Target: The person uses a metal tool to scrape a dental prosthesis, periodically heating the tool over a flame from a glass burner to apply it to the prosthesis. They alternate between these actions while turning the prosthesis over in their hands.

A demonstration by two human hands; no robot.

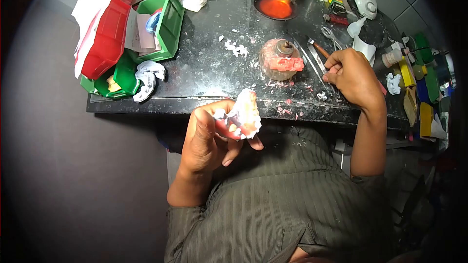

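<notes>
My left hand [207,139] holds a white plaster dental cast with pink wax [243,115] in front of my chest, just below the edge of the black worktop [204,68]. My right hand [353,75] rests on the worktop to the right, fingers closed around a thin metal hand tool [319,63] with a wooden handle. A glass spirit lamp [280,58] with a pink wax block against it stands just left of that hand.
Red and green plastic bins [131,39] with plaster casts sit at the left. A round dish of orange wax [275,7] is at the back. Scissors [331,36], bottles and coloured bins crowd the right side. Plaster and wax crumbs litter the top.
</notes>
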